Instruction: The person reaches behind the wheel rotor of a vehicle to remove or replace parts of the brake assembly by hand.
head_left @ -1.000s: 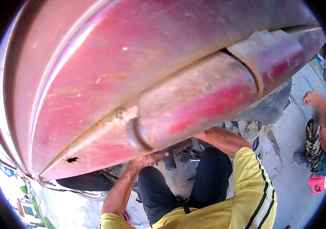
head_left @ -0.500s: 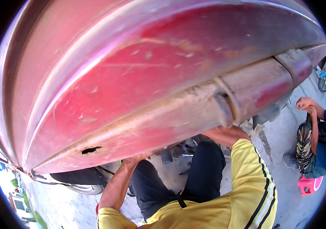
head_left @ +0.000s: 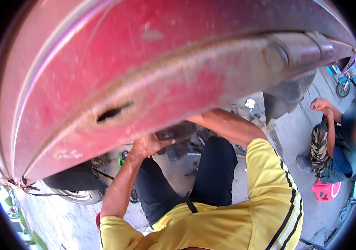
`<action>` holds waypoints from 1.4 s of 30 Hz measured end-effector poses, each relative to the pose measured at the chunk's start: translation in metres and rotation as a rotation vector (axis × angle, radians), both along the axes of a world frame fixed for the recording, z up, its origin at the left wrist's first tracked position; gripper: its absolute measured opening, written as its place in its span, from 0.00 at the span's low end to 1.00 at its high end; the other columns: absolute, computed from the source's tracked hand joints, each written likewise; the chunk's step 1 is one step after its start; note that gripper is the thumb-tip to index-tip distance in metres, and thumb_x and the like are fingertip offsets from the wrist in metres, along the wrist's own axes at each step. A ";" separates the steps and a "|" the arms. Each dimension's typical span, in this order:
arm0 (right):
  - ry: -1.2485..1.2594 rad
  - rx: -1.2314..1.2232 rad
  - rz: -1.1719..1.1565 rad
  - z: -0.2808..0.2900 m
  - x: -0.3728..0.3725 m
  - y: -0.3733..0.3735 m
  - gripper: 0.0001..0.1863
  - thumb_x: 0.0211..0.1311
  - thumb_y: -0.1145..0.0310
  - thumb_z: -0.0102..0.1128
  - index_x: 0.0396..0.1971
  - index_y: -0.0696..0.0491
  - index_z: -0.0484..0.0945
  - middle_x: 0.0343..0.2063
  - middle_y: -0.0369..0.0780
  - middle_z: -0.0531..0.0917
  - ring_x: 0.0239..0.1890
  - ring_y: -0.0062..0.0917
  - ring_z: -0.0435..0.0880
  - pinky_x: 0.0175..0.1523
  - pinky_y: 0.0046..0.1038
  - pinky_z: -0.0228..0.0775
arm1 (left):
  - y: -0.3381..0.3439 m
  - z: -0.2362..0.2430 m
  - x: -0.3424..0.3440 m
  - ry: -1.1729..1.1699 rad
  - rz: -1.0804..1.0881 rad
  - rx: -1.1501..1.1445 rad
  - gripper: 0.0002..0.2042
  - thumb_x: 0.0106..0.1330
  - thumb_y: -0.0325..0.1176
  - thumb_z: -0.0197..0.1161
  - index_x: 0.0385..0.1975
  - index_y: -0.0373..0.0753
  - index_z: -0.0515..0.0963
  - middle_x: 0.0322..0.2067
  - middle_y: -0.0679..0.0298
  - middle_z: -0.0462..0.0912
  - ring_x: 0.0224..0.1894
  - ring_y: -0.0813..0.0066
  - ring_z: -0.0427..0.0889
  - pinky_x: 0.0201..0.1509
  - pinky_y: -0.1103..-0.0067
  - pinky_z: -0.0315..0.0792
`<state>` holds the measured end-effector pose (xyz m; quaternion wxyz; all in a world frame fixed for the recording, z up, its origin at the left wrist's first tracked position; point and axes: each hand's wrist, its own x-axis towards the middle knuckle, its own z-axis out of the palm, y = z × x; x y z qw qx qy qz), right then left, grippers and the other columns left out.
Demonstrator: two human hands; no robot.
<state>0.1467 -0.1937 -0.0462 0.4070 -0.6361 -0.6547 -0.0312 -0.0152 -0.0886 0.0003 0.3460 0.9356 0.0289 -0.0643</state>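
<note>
Above my lap looms a large red metal body panel point(head_left: 178, 91), worn, with a rusty ridge and a ragged hole point(head_left: 114, 111) near its lower edge. My left hand point(head_left: 148, 146) is at that edge, its thumb side stretched out to the right and apart; the other fingers are partly hidden. Just beyond it shows a dark rounded part point(head_left: 180, 131), which I cannot make out clearly. My right forearm point(head_left: 232, 125) reaches under the panel. The right hand itself is hidden behind the metal, so its grip does not show.
On the ground between my knees lie a wrench point(head_left: 194, 154) and several dark parts. A wheel point(head_left: 80, 196) stands at lower left. To the right a person point(head_left: 332, 150) sits on a pink stool point(head_left: 327, 190), near a blue motorcycle point(head_left: 344, 85). A dark flap point(head_left: 286, 96) hangs beneath the panel.
The view has shifted, and the panel appears higher and closer. More of my left hand and right forearm now shows below its edge, and the dark rounded part is more visible.
</note>
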 end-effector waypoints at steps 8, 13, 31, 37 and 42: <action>-0.259 0.528 -0.287 0.040 -0.024 0.000 0.19 0.65 0.51 0.67 0.39 0.53 0.84 0.32 0.44 0.88 0.36 0.43 0.88 0.42 0.39 0.78 | 0.018 -0.033 0.001 -0.345 -0.036 0.181 0.34 0.42 0.48 0.83 0.52 0.41 0.82 0.39 0.53 0.88 0.42 0.55 0.88 0.49 0.64 0.80; -0.023 0.555 -0.373 0.050 -0.039 -0.009 0.13 0.67 0.57 0.66 0.38 0.53 0.83 0.32 0.44 0.87 0.35 0.44 0.86 0.41 0.39 0.77 | -0.001 -0.009 0.001 -0.240 -0.028 0.181 0.32 0.43 0.45 0.82 0.46 0.31 0.82 0.36 0.50 0.88 0.37 0.54 0.88 0.44 0.64 0.79; -0.239 0.164 -0.458 0.008 -0.056 -0.035 0.10 0.64 0.73 0.60 0.43 0.57 0.80 0.45 0.47 0.81 0.56 0.41 0.78 0.63 0.46 0.73 | 0.012 -0.020 -0.004 -0.338 -0.033 0.059 0.31 0.41 0.44 0.85 0.44 0.33 0.83 0.34 0.50 0.87 0.36 0.53 0.85 0.44 0.64 0.77; -0.092 0.137 -0.808 0.023 -0.076 -0.055 0.11 0.67 0.68 0.60 0.44 0.58 0.79 0.38 0.53 0.82 0.42 0.47 0.84 0.45 0.47 0.78 | 0.011 -0.018 -0.003 -0.320 -0.046 0.085 0.31 0.40 0.43 0.86 0.42 0.32 0.82 0.32 0.52 0.86 0.34 0.55 0.85 0.44 0.66 0.78; 0.093 -0.113 -0.935 0.023 -0.074 -0.056 0.13 0.70 0.61 0.58 0.44 0.56 0.76 0.25 0.55 0.83 0.27 0.53 0.85 0.34 0.51 0.77 | 0.008 -0.010 -0.003 -0.201 -0.013 0.053 0.31 0.40 0.42 0.86 0.44 0.32 0.82 0.31 0.52 0.87 0.34 0.56 0.86 0.44 0.66 0.78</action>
